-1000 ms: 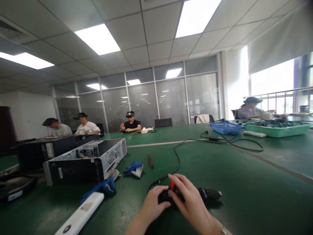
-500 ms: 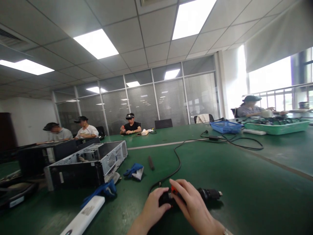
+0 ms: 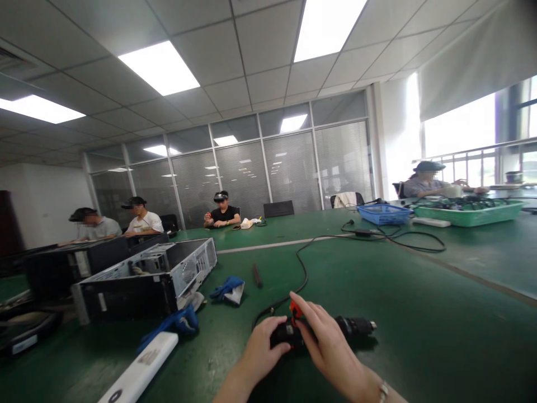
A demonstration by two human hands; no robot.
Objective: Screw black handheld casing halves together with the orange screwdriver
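1. the work in hand, as i judge it, is handling a small orange-red plastic-looking piece (image 3: 296, 309) at a black, roughly cylindrical tool with a metal-tipped end (image 3: 352, 326); whether the piece is being fitted, freed or turned, i cannot tell.
2. the tool lies on its side, low over the green, smooth-topped surface (image 3: 419, 336) just in front of the person, its metal tip pointing right.
3. the left hand (image 3: 265, 341) has its grip closed around the tool's left end, thumb on the near side and fingers on the far side.
4. the right hand (image 3: 327, 338) arches over the tool's middle, its grip apparently pinching the orange-red piece between thumb and forefinger; the palm hides what lies beneath.
5. a thin black cable (image 3: 302, 268) curves across the surface to the tool's left end; the left hand hides any join.
6. the next move, i judge, calls for the left hand to keep the body from rolling while the right fingers work the small piece with fine control.
7. a crumpled blue-and-white glove (image 3: 229, 289) and a short dark grey bar (image 3: 257, 275) lie beyond the hands, to the left, clear of both.
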